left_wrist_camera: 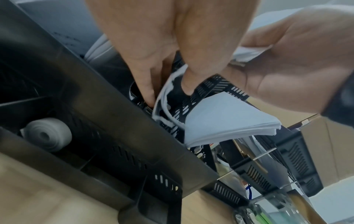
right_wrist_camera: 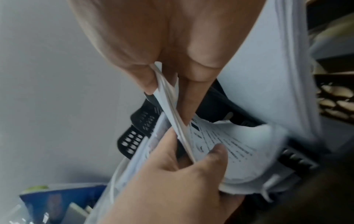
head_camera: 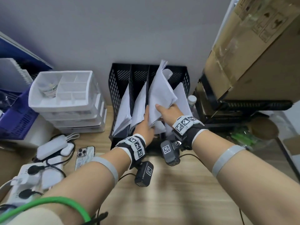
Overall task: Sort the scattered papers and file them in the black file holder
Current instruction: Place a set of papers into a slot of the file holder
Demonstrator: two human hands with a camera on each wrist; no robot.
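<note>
Forearms: nearest us, both reach forward over the tabletop (head_camera: pixel 170 200) toward the black file holder (head_camera: pixel 116 88).
Right hand (head_camera: pixel 168 111): thumb on top and fingers beneath, it pinches a sheaf of papers (head_camera: pixel 160 93) by its near lower corner; the sheaf stands tilted, its far end above the holder's rim.
Left hand (head_camera: pixel 146 125): just beside the right hand, its fingers (left_wrist_camera: pixel 147 84) reach down among the filed papers; the right wrist view shows thumb and fingers parting the sheets, curled around some of them.
Holder: straight beyond both hands, against the wall, its slots already carrying upright papers (head_camera: pixel 123 109).
Step, as we judge it: seating the held sheaf in the slot that the left hand opens.
Doing it well: we keep the gap wide with the left hand, lead in with the sheaf's lower edge, and slide along the divider so no corner catches.
Risk: the sheaf's top curls over and looks floppy; a loose pinch may let sheets fan out.
Release: only once the bottom edge rests in the slot.
</note>
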